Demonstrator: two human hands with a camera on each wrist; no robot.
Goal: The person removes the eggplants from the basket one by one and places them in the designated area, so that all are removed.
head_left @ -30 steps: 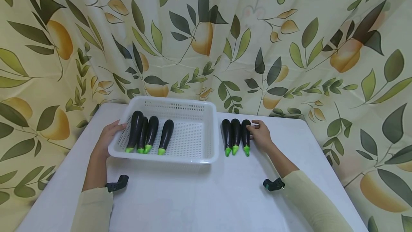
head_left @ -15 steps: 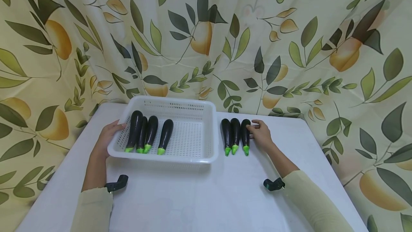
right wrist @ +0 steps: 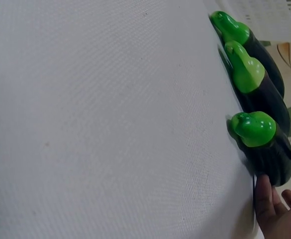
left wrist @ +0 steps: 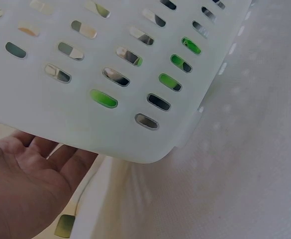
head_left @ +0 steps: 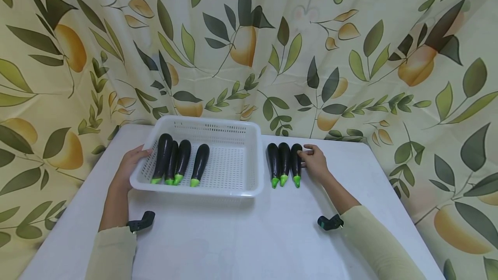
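A white plastic basket [head_left: 253, 189] with slotted walls stands on the table, with several dark eggplants [head_left: 200, 163] inside, green ends toward me. My left hand [head_left: 127, 167] holds the basket by its left side; in the left wrist view its fingers [left wrist: 78, 167] pass behind the basket edge. Right of the basket, three more eggplants lie side by side, the left one [head_left: 273, 163] and middle one [head_left: 285, 163] untouched. The rightmost eggplant [right wrist: 272, 157] is between the thumb and fingers of my right hand [head_left: 316, 164], still resting on the table.
The white-covered table [head_left: 241, 241] extends in front of the basket and toward the right. A curtain [head_left: 288, 94] printed with leaves and fruit hangs behind the table. A small black device [head_left: 142, 221] sits at the left wrist, and another [head_left: 330, 222] at the right.
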